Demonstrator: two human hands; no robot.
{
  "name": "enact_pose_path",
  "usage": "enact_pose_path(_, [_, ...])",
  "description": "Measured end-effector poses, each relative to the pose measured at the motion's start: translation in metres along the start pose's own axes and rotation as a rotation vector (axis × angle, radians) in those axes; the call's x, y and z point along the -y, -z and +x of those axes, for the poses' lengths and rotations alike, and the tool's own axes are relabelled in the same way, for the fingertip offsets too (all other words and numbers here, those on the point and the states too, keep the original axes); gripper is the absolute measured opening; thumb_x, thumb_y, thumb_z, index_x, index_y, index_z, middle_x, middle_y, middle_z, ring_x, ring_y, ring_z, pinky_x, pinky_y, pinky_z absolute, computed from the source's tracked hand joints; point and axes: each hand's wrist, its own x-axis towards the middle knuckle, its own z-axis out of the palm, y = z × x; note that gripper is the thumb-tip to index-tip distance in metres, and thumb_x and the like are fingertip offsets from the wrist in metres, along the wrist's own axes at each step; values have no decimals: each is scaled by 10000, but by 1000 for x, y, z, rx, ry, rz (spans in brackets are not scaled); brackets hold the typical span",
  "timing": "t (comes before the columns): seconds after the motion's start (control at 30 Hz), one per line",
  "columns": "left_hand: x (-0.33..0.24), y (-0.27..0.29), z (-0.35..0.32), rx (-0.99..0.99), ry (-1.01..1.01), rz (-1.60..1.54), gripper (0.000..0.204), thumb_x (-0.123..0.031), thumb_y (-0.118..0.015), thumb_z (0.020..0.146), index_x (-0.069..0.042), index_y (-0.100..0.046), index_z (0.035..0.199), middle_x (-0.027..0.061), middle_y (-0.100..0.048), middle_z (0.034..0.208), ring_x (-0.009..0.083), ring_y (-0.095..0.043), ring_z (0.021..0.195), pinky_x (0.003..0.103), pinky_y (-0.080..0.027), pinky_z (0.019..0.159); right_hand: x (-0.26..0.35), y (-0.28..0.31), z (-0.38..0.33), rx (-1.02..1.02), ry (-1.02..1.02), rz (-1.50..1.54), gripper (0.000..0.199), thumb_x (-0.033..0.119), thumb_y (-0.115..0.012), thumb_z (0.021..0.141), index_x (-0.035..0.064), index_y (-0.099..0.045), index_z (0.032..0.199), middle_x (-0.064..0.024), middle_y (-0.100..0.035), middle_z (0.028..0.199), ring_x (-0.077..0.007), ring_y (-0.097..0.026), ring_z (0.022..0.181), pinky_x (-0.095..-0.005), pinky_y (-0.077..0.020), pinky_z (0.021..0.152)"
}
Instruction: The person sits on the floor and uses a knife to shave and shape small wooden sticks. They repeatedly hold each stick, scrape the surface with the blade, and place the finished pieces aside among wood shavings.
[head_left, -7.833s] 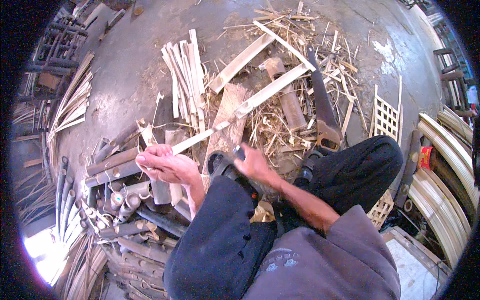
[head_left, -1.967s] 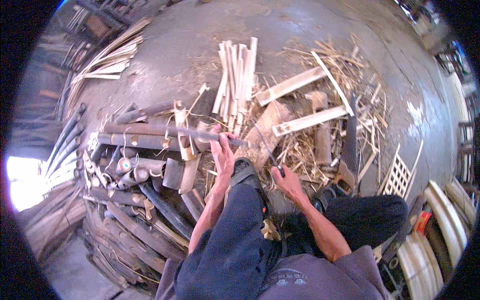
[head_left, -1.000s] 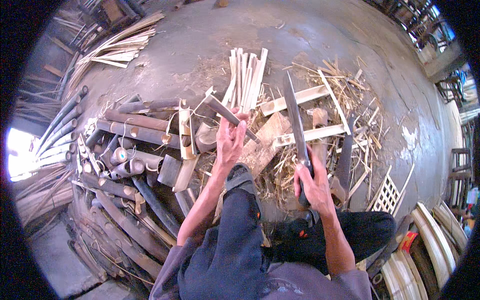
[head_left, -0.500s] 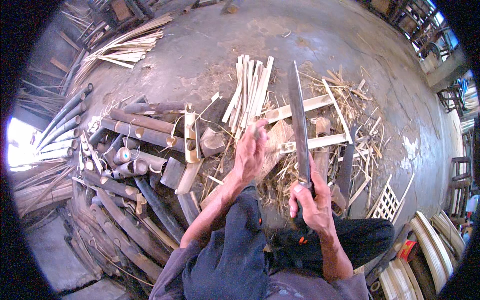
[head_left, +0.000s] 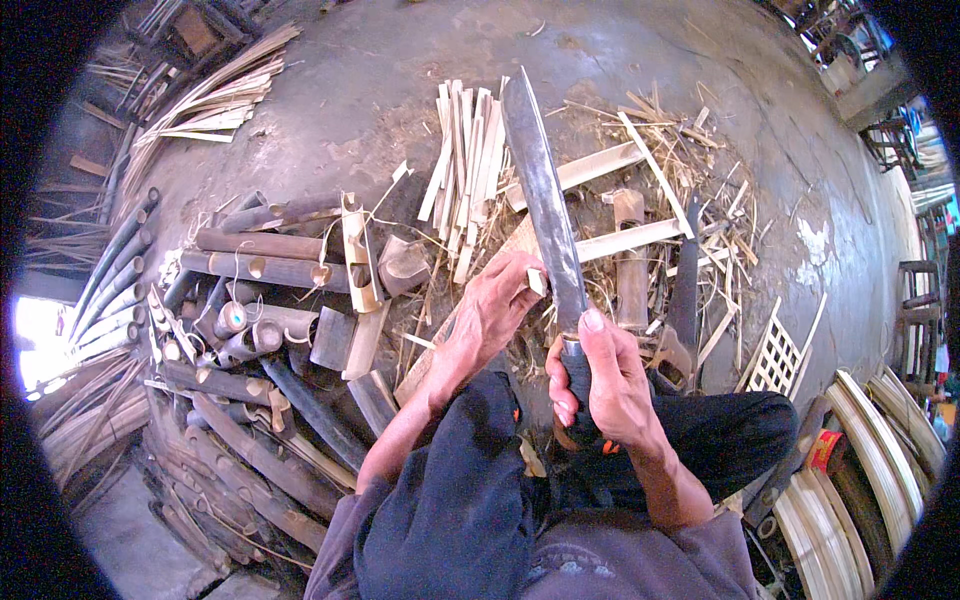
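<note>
A: What are the hands doing?

B: The right hand (head_left: 608, 378) is wrapped tight around the dark grip of a big knife (head_left: 545, 190). The left hand (head_left: 488, 312) is pinching a small pale stick (head_left: 537, 283), and one end pokes out by the fingers.

A: So where is that stick?

B: In the left hand, just left of the knife and out past the left knee (head_left: 485, 400).

A: Which part of the work is this?

B: I think it's the getting-ready part, with a cut not made yet. The knife points away from the body and is close beside the stick.

A: What would a good next move need?

B: A firm hold on the stick, I'd say, with fingers kept clear of the sharp edge and the knife lined up with care.

A: What can't we see?

B: The hand hides most of the stick, so I can't tell how long it is. I can't tell if the knife touches it, either. The knife and left arm cover much of the wooden board (head_left: 523, 239). Over on the left, a patch is so bright that nothing shows in it.
</note>
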Motion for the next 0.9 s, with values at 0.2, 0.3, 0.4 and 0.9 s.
enact_pose_path(0.2, [0,1,3,9,12,-41,275,23,-621,789,-68,-555,1040,136,-575,903,346,-592,840,399,-486,716,3,0,-3,14,2,-19,448,428,-323,1018,21,-466,898,-61,-489,638,-110,-470,445,-266,-424,401])
enact_pose_path(0.3, [0,2,4,5,1,-52,301,41,-618,776,-67,-552,1050,144,-577,907,353,-594,834,404,-485,705,3,0,-3,21,10,-25,434,419,-319,1020,22,-460,917,-61,-489,640,-111,-474,446,-267,-425,398])
enact_pose_path(0.4, [2,2,3,5,-13,-28,314,45,-621,773,-67,-552,1058,147,-579,915,353,-598,846,405,-486,709,3,0,-4,9,2,-28,428,417,-318,1021,22,-455,929,-61,-489,637,-111,-477,447,-267,-426,397])
enact_pose_path(0.9, [-5,0,4,15,-22,-15,348,49,-623,768,-81,-557,1084,141,-586,925,341,-603,876,400,-494,728,11,-2,-12,3,-21,-16,463,407,-334,1021,87,-380,1353,-49,-482,657,-103,-472,462,-250,-425,415])
